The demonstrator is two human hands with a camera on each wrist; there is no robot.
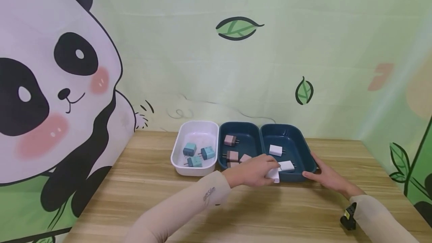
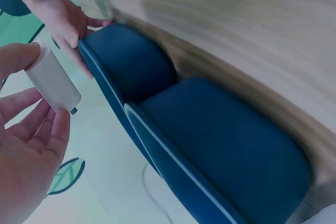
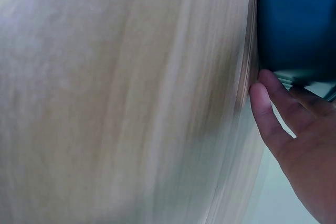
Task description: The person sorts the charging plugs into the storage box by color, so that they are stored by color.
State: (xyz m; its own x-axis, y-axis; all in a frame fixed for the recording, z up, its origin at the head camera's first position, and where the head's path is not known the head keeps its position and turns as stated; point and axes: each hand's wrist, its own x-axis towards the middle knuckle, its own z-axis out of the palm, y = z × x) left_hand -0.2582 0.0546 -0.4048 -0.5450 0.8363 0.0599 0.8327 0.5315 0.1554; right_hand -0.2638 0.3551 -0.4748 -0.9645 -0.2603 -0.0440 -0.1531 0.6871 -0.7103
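Observation:
My left hand (image 1: 253,170) pinches a white charger plug (image 2: 54,80) between thumb and fingers, over the front edge of the right-hand dark blue tray (image 1: 297,145). Two white charger plugs (image 1: 276,150) lie in that tray. My right hand (image 1: 329,177) rests against the tray's front right corner, thumb on the front and fingers along the side. In the right wrist view, its fingers (image 3: 273,119) look fairly straight beside the blue wall. The middle dark blue tray (image 1: 248,132) holds several pink charger plugs (image 1: 232,156), partly hidden by my left hand.
A white tray (image 1: 175,156) with 3 teal charger plugs (image 1: 194,161) stands at the left of the row. All the trays sit side by side on a wood-grain table (image 1: 270,213). Behind them hangs a green backdrop (image 1: 189,70) with a panda and leaves.

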